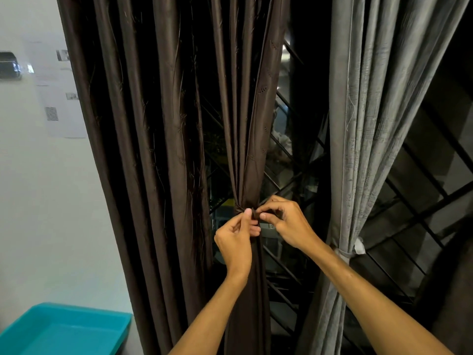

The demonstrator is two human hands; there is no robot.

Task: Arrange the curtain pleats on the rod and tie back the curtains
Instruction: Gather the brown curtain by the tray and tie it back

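So both hands are up at the gathered waist of the brown curtain (245, 155), dead center in front of the dark window grille (294, 180). Left hand (236, 240) pinches the brown tie band (242, 210) from the left, right hand (284, 221) pinches its other end. The grey curtain (358, 149) on the right is already cinched with its own tie (344, 253). Teal bin (64, 329) sits bottom left.

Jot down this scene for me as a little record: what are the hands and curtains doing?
left hand: pinches tie
right hand: pinches tie
tie: round the gathered brown curtain
grey curtain: already tied back
tray: teal, lower left
grille: behind the curtains
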